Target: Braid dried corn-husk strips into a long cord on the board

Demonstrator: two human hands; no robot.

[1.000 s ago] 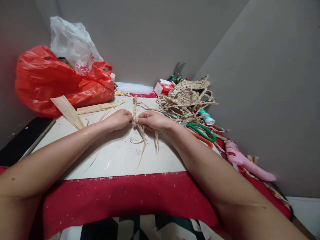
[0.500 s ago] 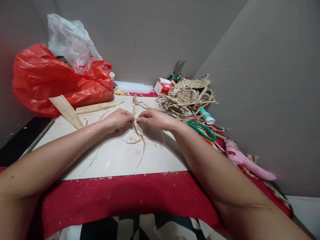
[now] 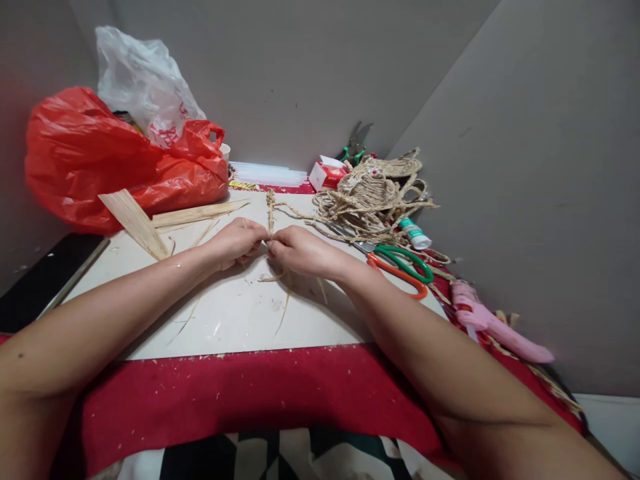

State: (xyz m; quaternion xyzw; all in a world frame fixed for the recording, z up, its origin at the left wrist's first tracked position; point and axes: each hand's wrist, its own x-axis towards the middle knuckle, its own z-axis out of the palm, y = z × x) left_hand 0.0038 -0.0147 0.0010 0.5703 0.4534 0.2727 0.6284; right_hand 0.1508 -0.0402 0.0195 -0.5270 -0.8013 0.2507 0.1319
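A narrow strand of twisted, straw-coloured dried-leaf cord [image 3: 271, 212] runs down the white board [image 3: 225, 320] to my fingertips. My left hand [image 3: 239, 241] pinches the cord from the left, thumb and forefinger together. From the right, my right hand [image 3: 303, 248] is closed on the same spot, its fingers covering much of the cord's lower part. Loose fibre ends [image 3: 284, 310] stick out below the right hand onto the board. A thin side length of cord leads from near the top toward the coiled rope [image 3: 375, 190].
Scissors [image 3: 405, 267] with green and orange handles lie right of my right hand. Beyond are a pink glue gun [image 3: 495, 323], a green-white tube [image 3: 415, 233] and pruning shears [image 3: 356, 143]. Left are dried leaf strips [image 3: 135, 223], a phone [image 3: 50, 277] and a red plastic bag [image 3: 100, 160].
My right hand has shifted slightly left and now covers the cord's lower part. Its forearm has moved too, uncovering more of the scissors. My left hand has barely moved.
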